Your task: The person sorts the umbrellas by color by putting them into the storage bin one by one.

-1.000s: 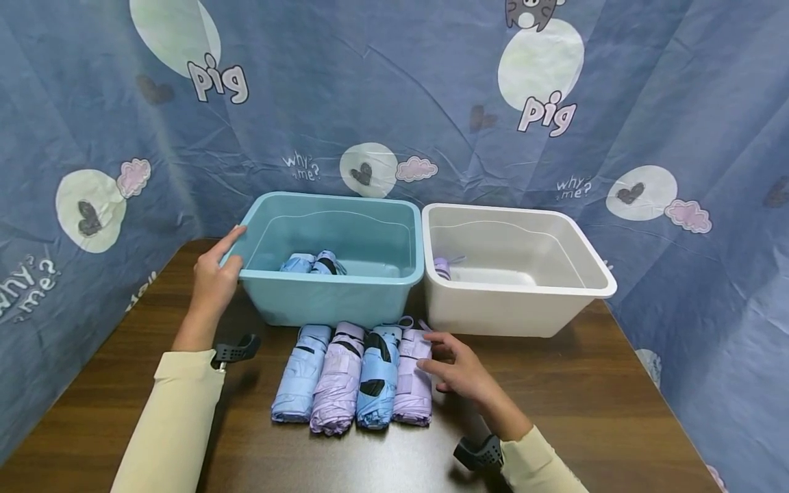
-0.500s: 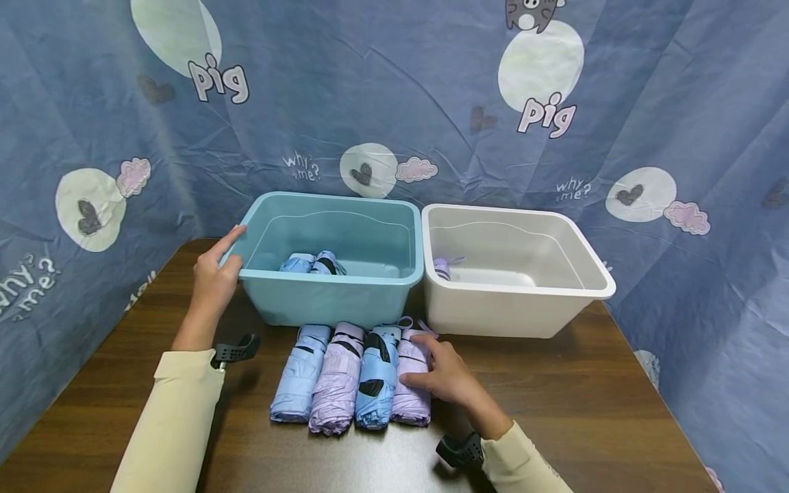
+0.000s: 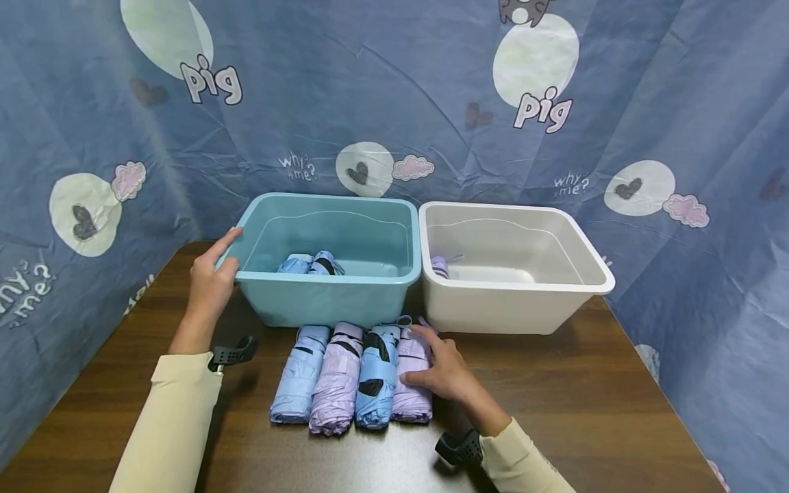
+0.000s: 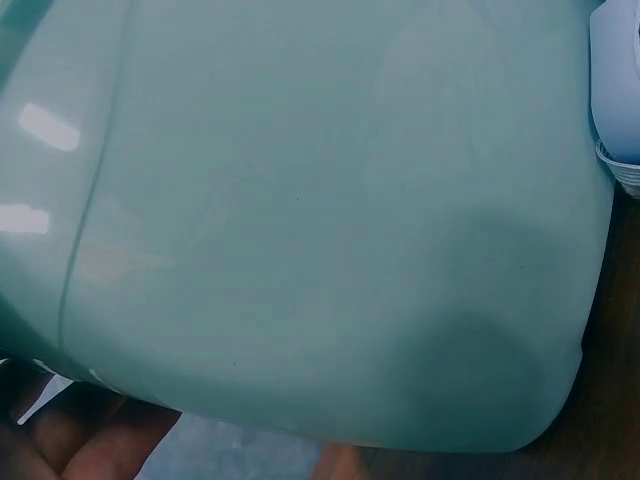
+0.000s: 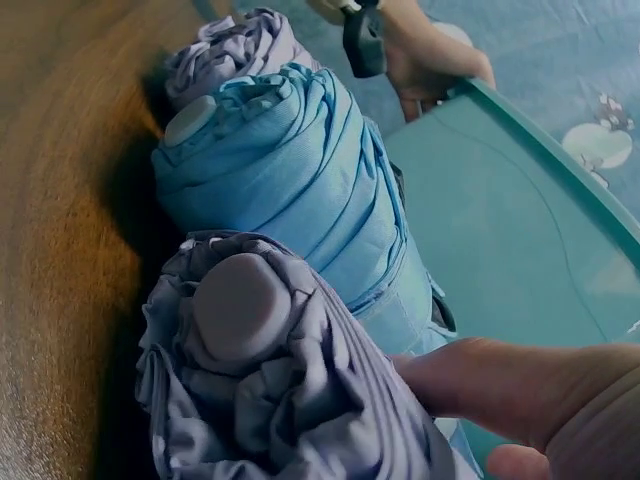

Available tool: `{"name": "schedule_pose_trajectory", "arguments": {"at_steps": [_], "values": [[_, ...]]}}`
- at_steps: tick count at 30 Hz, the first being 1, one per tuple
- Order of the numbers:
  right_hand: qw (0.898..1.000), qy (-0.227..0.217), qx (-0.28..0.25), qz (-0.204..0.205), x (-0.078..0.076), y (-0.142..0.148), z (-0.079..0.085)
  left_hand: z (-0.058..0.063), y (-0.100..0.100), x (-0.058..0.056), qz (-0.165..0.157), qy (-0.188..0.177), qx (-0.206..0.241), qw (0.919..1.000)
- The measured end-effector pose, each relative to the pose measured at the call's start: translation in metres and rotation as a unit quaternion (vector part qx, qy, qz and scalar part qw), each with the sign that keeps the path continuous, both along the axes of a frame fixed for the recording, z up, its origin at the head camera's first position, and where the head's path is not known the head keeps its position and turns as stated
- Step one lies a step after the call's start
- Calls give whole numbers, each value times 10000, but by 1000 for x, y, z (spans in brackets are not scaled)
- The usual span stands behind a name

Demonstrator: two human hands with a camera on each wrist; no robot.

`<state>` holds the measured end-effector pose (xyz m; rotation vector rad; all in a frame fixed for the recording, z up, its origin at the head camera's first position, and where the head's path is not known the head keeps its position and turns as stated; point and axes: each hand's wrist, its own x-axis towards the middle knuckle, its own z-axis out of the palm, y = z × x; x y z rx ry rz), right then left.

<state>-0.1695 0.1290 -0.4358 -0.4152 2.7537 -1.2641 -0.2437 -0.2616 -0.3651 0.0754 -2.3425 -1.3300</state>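
Note:
My left hand (image 3: 211, 281) grips the left rim of a teal plastic bin (image 3: 327, 301); in the left wrist view the bin's wall (image 4: 300, 220) fills most of the picture. My right hand (image 3: 448, 370) holds a folded purple umbrella (image 3: 411, 397) at the right end of a row on the table. In the right wrist view, the thumb (image 5: 480, 385) lies against that umbrella's side. To its left lie a blue umbrella with black patches (image 3: 377, 373), another purple umbrella (image 3: 335, 383) and a light blue umbrella (image 3: 300, 380).
Two blue umbrellas (image 3: 311, 263) lie inside the teal bin. A white bin (image 3: 493, 311) stands right beside it, with a purple umbrella (image 3: 440, 266) at its left end. Behind the brown wooden table (image 3: 555, 404) hangs a printed blue cloth (image 3: 394, 82).
My right hand has moved left onto the rightmost purple umbrella, its thumb now at the left side. My left hand has stayed on the teal bin's rim. The head view has shifted slightly.

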Motion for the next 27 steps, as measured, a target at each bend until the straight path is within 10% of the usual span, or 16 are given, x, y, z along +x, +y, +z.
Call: {"name": "schedule_pose_trajectory", "arguments": {"at_steps": [27], "values": [[9991,-274,-125,290,1,6,3,-3,0,1,51,37,-59,10000]]}}
